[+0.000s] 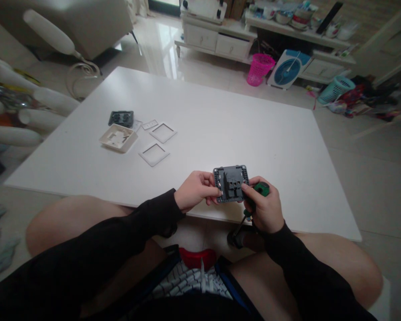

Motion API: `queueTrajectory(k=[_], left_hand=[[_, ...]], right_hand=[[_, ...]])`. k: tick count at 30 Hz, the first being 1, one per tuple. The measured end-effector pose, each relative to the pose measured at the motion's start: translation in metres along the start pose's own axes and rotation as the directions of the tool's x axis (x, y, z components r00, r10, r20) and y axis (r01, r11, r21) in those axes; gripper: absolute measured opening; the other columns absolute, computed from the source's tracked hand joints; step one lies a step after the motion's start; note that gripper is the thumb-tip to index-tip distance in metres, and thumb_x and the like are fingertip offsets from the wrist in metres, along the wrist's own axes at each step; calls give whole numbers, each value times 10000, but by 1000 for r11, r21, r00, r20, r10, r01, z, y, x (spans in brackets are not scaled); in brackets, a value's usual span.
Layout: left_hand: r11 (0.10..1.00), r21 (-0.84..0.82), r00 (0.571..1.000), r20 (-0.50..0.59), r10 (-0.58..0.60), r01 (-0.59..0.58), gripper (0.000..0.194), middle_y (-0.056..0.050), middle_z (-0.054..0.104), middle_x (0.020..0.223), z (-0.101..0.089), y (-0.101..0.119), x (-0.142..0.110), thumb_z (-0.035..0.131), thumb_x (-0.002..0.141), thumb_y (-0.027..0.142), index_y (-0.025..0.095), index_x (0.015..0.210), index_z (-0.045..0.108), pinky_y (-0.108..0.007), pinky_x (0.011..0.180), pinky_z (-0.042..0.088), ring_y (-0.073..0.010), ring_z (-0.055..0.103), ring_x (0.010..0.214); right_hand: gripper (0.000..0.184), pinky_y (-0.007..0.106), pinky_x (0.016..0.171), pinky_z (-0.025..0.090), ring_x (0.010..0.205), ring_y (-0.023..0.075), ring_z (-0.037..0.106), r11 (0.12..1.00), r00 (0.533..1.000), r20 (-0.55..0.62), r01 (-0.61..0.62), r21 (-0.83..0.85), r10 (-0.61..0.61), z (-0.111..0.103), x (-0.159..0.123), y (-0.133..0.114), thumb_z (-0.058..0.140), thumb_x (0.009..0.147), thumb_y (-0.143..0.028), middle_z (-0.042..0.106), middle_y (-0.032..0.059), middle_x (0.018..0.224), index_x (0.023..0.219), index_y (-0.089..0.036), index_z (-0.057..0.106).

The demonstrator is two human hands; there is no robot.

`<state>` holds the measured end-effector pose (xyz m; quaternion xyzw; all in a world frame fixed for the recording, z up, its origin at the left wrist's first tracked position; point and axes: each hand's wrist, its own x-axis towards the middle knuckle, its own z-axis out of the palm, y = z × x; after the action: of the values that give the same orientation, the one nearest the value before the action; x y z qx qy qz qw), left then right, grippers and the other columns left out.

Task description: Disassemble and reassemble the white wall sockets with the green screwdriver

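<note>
A dark grey wall socket module [233, 174] is held just above the front edge of the white table, its back facing up. My left hand [197, 191] grips its left side with thumb and fingers. On the right side, the thumb of my right hand [265, 207] presses on the module. The same hand also keeps a screwdriver [262, 189] with a green and black handle in its palm, the shaft pointing down and left.
On the table's [254, 138] left part lie a second dark module [121, 118], a white mounting box [127, 145], two white square frames [154, 163] and small white cover pieces [150, 125]. Beyond stand a cabinet [200, 38], a pink basket [259, 71] and a blue fan [286, 69].
</note>
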<state>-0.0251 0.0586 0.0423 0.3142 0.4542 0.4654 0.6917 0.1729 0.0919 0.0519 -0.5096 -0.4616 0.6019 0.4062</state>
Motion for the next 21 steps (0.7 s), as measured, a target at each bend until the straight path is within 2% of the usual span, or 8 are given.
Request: queueTrajectory(k=[12,21], left_hand=[[999,33,999,-40,0,1,225,-35,664,511,1,1,-1,751,563,141,159,605,530,-145,375,423,-127,640,454],[998,-13,998,27,-63,63,238,-60,712,571,-3,-3,4,815,584,155,127,671,595,-166,461,509,-116,661,479]], right_hand=[[381,164,291,324,331,60,448,1000,1000,0,-4,-5,4,0,3,2,911,684,-416,550,-87,522,756,-198,606],[315,174,293,326,346,60,450,999,999,-9,39,9,-39,-3,3,1,888,717,-385,550,-83,546,767,-196,641]])
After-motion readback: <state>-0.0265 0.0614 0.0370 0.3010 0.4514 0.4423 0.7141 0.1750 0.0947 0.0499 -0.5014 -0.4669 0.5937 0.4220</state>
